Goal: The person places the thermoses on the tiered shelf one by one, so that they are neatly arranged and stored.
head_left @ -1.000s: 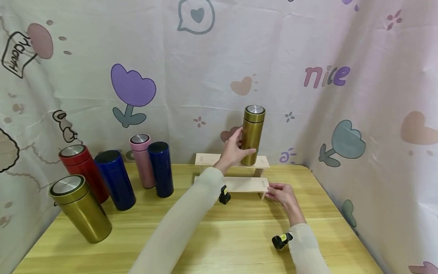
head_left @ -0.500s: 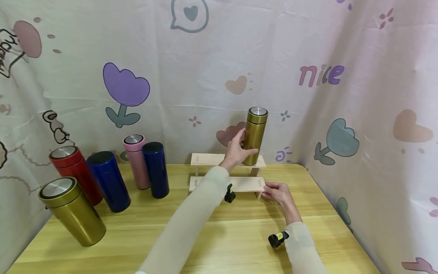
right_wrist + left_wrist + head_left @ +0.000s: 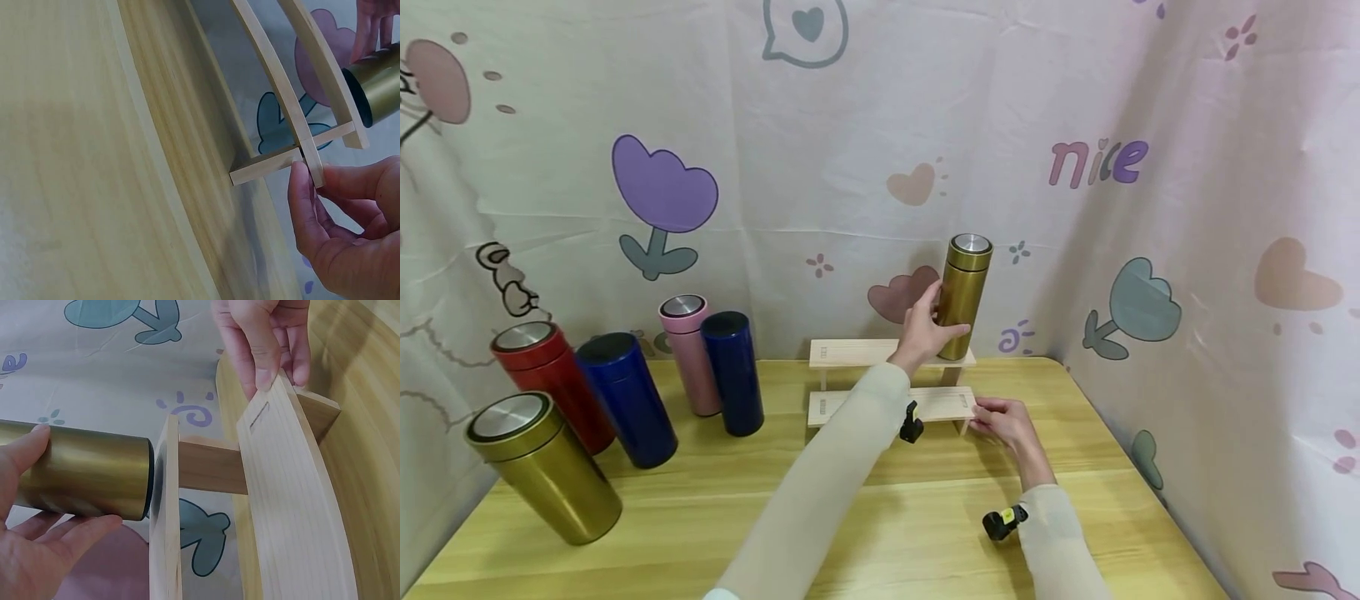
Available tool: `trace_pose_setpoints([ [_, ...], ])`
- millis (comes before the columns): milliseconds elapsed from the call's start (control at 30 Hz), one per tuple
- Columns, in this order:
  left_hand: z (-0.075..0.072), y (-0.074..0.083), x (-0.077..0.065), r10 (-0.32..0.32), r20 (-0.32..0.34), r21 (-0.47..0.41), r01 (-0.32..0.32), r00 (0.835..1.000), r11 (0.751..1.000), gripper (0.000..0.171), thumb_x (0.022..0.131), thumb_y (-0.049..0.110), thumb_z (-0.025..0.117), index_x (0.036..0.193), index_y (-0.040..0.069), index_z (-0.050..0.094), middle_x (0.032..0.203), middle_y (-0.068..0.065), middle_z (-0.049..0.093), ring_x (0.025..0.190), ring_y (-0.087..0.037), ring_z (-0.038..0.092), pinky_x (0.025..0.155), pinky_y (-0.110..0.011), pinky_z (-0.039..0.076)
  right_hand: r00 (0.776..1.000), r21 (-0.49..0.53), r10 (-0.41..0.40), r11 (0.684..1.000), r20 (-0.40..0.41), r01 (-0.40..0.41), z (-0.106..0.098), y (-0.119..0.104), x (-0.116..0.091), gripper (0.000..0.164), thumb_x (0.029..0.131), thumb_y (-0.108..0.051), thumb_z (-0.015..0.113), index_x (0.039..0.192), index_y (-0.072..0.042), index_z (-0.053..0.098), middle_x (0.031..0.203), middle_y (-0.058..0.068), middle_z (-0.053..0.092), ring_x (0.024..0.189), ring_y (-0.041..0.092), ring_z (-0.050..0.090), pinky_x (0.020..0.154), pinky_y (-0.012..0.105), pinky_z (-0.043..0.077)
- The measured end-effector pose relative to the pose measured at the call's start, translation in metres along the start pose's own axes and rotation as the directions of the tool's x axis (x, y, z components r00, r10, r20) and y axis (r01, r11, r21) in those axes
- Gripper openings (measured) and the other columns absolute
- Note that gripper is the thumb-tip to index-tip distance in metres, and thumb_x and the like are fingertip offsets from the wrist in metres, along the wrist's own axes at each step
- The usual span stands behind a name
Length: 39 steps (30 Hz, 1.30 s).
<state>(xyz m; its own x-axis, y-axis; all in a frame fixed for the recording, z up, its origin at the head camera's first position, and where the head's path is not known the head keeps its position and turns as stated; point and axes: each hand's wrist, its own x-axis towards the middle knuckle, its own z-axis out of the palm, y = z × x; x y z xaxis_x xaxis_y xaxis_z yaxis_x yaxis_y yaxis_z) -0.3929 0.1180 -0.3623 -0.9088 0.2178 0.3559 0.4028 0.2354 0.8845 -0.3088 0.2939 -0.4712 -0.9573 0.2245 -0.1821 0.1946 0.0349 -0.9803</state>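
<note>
My left hand (image 3: 921,332) grips a gold thermos (image 3: 966,296) with a silver lid top, thumb on one side and fingers on the other. The thermos stands nearly upright at the right end of the upper board of a two-step wooden rack (image 3: 842,352). In the left wrist view its base (image 3: 151,481) meets the upper board or sits a hair off it. My right hand (image 3: 1006,421) pinches the right end of the lower board (image 3: 312,165) between thumb and fingers, as the right wrist view shows. My left forearm hides part of the rack.
Several more thermoses stand at the left of the wooden table (image 3: 700,517): a wide gold one (image 3: 550,471), a red one (image 3: 557,383), two blue ones (image 3: 628,404) (image 3: 733,375) and a pink one (image 3: 696,367). A patterned curtain (image 3: 820,167) hangs close behind the rack.
My left hand has slid the gold thermos a little to the right along the upper board. My right hand keeps its hold on the lower board. The head view has turned slightly right.
</note>
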Motion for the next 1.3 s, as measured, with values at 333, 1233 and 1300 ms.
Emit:
trace_pose_setpoints([
  [333,0.009,-0.004,0.001,-0.004,-0.006,0.021,0.004,1.000,1.000,0.090,0.084,0.015,0.086,0.159,0.023,0.037,0.152,-0.011,0.057,0.132,-0.031,0.062,0.109,-0.047,0.053,1.000,-0.014,-0.006,1.000,-0.016,0.005,0.000,0.003,0.000,0.041,0.098,0.006,0.062,0.135,0.020,0.054,0.109,0.029,0.070,0.068,0.009,0.071,0.070,0.021,0.063],
  [1233,0.011,-0.001,-0.001,-0.003,0.089,0.104,-0.006,0.996,0.995,0.092,0.094,0.022,0.077,0.166,0.026,0.019,0.164,-0.007,0.044,0.147,-0.026,0.049,0.121,-0.043,0.043,1.000,-0.019,-0.003,1.000,-0.018,0.003,0.000,0.003,-0.005,0.042,0.098,0.006,0.061,0.136,0.021,0.052,0.116,0.034,0.066,0.069,0.010,0.071,0.068,0.019,0.062],
  [1300,0.009,-0.001,-0.001,-0.004,0.089,0.108,-0.006,0.996,0.994,0.091,0.094,0.023,0.077,0.166,0.026,0.020,0.163,-0.008,0.044,0.147,-0.026,0.049,0.121,-0.043,0.042,1.000,-0.022,-0.002,1.000,-0.016,0.001,0.001,0.003,-0.005,0.042,0.098,0.006,0.061,0.136,0.021,0.052,0.115,0.033,0.067,0.069,0.010,0.071,0.069,0.020,0.062],
])
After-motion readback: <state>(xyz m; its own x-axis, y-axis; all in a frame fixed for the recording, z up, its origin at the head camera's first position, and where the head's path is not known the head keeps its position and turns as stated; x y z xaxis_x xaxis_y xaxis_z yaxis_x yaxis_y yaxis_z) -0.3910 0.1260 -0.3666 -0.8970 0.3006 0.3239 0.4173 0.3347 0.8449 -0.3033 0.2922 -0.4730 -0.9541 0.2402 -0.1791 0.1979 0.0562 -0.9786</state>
